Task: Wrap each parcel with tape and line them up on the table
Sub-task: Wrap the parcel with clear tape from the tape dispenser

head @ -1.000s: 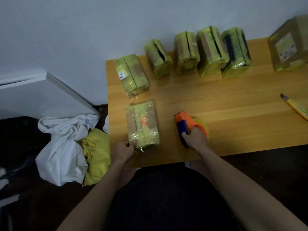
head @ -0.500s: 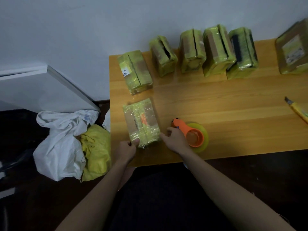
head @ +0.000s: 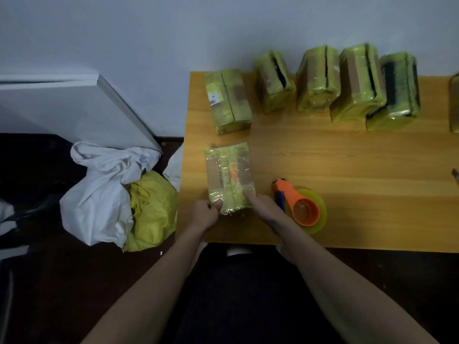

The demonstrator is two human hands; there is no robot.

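Note:
A parcel (head: 228,175) wrapped in yellowish tape lies flat near the front left corner of the wooden table (head: 347,157). My left hand (head: 205,214) grips its near left corner, thumb on top. My right hand (head: 263,206) rests on its near right corner with a straight finger pressing the top. Just right of that hand lies the orange tape dispenser (head: 301,209) with its yellow tape roll, not held. Several taped parcels (head: 318,80) stand in a row along the wall, and another (head: 227,100) lies at the back left.
A further parcel (head: 454,105) is cut off at the right edge, and a tool tip (head: 455,176) pokes in there. Left of the table, on the dark floor, sit a white bag (head: 99,194) and a yellow bag (head: 151,209). A white board (head: 74,108) leans on the wall.
My right hand let go of the tape dispenser, which now lies on its side, and moved left onto the parcel's near right corner. My left hand kept its grip.

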